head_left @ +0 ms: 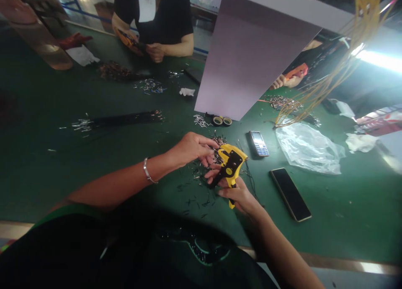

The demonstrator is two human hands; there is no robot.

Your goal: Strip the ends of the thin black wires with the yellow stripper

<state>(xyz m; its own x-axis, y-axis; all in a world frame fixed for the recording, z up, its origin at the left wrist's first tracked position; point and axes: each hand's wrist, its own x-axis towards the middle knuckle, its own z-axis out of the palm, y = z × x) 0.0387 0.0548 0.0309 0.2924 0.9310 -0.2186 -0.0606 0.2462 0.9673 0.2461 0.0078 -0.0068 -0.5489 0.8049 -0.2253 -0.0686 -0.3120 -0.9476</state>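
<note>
In my right hand [240,193] is a yellow and black wire stripper [234,165], its jaws pointing up and to the left. The fingers wrap round its handles. My left hand [194,149] comes in from the left, fingers bent and drawn together right beside the jaws. Whatever sits between those fingertips is too small to make out. Behind and under the tool lies a heap of thin dark wires with copper-coloured ends [216,140]. Short dark scraps [196,201] are scattered on the green table [125,155] below my hands.
Right of the stripper lie a keypad phone [259,143], a dark smartphone [290,194] and a clear plastic bag [309,147]. Tape rolls [222,121] sit by a pale upright panel [254,54]. A dark wire bundle [125,118] lies left. Co-workers across the table hold tools.
</note>
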